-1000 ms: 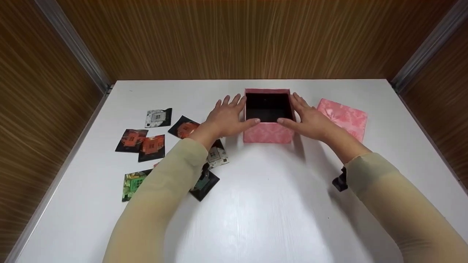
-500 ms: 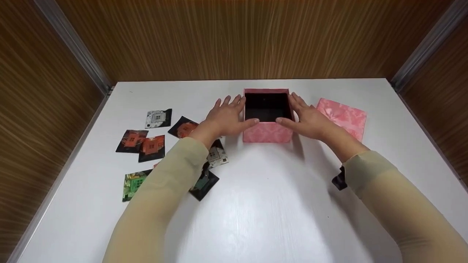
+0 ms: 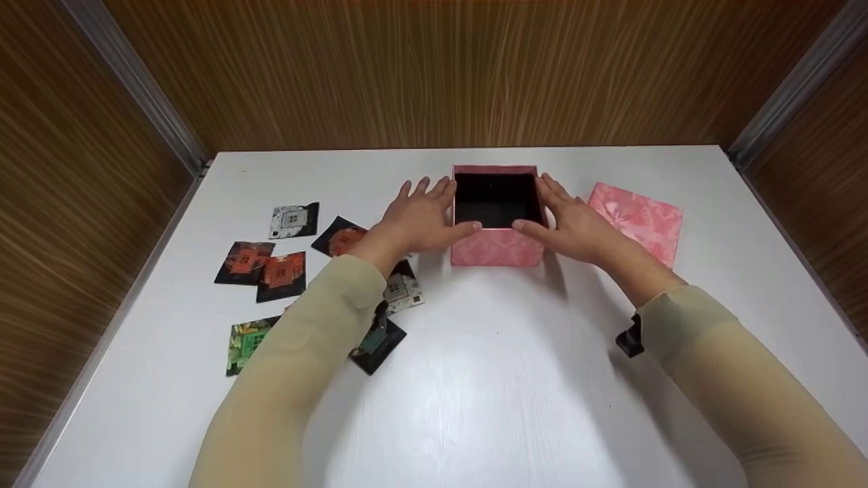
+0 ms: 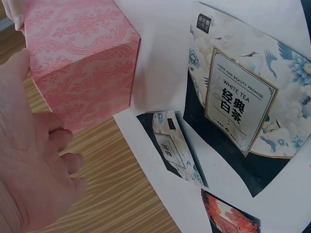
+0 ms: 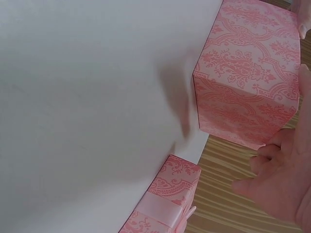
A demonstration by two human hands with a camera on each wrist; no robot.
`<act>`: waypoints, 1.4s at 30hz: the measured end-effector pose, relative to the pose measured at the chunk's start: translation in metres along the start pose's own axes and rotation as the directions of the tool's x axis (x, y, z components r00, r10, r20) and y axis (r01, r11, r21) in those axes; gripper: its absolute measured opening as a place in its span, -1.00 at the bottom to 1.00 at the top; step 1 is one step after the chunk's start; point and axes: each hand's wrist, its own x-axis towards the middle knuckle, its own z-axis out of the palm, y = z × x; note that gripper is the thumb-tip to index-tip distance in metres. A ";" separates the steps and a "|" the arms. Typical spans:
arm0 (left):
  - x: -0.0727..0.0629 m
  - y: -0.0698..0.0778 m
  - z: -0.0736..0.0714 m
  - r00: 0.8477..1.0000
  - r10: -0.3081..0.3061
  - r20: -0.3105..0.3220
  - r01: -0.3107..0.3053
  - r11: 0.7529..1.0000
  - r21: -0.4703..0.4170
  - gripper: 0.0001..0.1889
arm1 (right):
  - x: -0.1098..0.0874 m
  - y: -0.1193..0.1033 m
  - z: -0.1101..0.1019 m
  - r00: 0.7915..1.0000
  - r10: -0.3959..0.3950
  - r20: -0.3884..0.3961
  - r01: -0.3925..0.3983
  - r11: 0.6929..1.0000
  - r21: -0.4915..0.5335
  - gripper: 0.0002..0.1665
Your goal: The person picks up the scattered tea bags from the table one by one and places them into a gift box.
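A pink patterned gift box (image 3: 498, 247) with a dark inside stands uncovered near the back of the table. My left hand (image 3: 422, 218) lies along its left side, fingers straight and spread, its thumb at the front rim. On the other side, my right hand (image 3: 575, 225) mirrors this, straight fingers against the wall and thumb at the same rim. In the left wrist view, the box (image 4: 82, 63) meets the thumb and index finger. The pink box lid (image 3: 641, 220) with a bow lies just right of the right hand, partly behind that wrist.
Tea sachets lie scattered on the left: a white one (image 3: 294, 220), overlapping red ones (image 3: 282, 272), a green one (image 3: 249, 339) and a dark one (image 3: 377, 344). The left forearm hides some. Another white tea sachet (image 4: 243, 92) shows large in the left wrist view. Wooden panels (image 3: 434, 74) surround the table.
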 end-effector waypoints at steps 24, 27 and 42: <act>-0.039 0.008 0.007 0.999 0.045 -0.028 -0.041 0.993 0.113 0.09 | -0.036 -0.013 0.017 0.998 -0.047 -0.038 0.045 0.997 -0.065 0.30; -0.045 0.010 0.008 0.998 0.049 -0.027 -0.045 0.991 0.130 0.09 | -0.042 -0.016 0.017 0.999 -0.044 -0.031 0.041 0.997 -0.070 0.30; -0.074 0.012 0.017 0.991 0.112 -0.068 -0.099 0.981 0.168 0.10 | -0.070 -0.018 0.025 0.991 -0.133 -0.035 0.128 0.985 -0.113 0.24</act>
